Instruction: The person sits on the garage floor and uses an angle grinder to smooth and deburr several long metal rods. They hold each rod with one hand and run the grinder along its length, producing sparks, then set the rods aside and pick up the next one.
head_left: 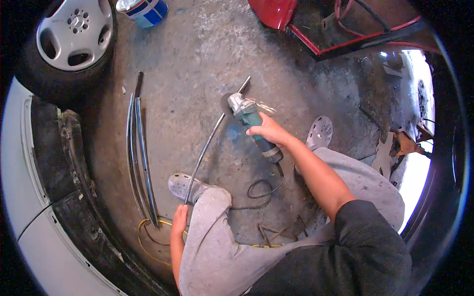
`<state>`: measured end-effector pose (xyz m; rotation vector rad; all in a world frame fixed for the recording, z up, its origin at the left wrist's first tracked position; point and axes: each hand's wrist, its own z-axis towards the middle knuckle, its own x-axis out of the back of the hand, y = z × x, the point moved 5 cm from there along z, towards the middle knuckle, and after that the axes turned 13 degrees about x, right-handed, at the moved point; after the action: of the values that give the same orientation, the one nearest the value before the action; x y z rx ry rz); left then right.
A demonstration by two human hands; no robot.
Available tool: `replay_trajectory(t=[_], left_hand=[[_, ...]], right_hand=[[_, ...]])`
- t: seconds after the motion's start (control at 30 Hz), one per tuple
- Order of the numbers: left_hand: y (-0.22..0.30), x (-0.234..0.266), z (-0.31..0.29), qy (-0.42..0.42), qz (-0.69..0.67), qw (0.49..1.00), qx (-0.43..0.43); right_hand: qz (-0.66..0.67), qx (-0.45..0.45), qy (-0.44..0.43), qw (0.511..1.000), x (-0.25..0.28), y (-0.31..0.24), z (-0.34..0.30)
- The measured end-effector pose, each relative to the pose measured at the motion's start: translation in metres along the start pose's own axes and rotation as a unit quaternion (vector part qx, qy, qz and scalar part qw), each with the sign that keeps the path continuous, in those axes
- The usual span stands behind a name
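Observation:
My right hand is wrapped round the teal and black body of an angle grinder. Its dark disc lies across a thin metal rod, which shows on both sides of it. Whether the disc touches the rod or is spinning, I cannot tell. Bright streaks, perhaps sparks, show beside the grinder's head. The rod's near end is gripped in my left hand, next to my left knee. From there the rod slants up and away to the right, passing over my grey clog.
Several long, curved metal trim strips lie on the left. A yellow cord loops at their near ends. The grinder's black cable curls on the concrete. A wheel, a paint can and a red car part stand farther off.

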<state>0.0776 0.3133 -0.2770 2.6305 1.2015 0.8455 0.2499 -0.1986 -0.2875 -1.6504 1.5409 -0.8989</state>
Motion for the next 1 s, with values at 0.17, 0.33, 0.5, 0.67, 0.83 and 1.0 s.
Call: replay_trajectory(t=[0.17, 0.33, 0.5, 0.67, 0.83, 1.0], left_hand=[[-0.007, -0.001, 0.005, 0.004, 0.000, 1.000, 0.015], [0.014, 0.003, 0.007, -0.047, -0.004, 0.996, 0.069], [-0.008, 0.033, 0.029, 0.056, 0.094, 0.992, 0.064], [0.024, 0.055, 0.033, 0.033, 0.130, 0.985, 0.109], [0.004, 0.057, 0.050, -0.029, 0.120, 0.981, 0.149], [0.015, 0.056, 0.056, -0.129, 0.053, 0.974, 0.180]], right_hand=[[0.070, -0.034, 0.064, 0.995, 0.016, -0.005, 0.006], [0.005, -0.044, 0.146, 0.988, 0.074, -0.013, 0.016], [-0.195, 0.012, 0.133, 0.972, 0.103, -0.033, 0.023], [-0.316, 0.018, 0.111, 0.942, 0.106, -0.039, 0.039], [-0.380, 0.006, 0.092, 0.921, 0.093, -0.054, 0.055], [-0.438, -0.010, 0.078, 0.895, 0.089, -0.054, 0.057]])
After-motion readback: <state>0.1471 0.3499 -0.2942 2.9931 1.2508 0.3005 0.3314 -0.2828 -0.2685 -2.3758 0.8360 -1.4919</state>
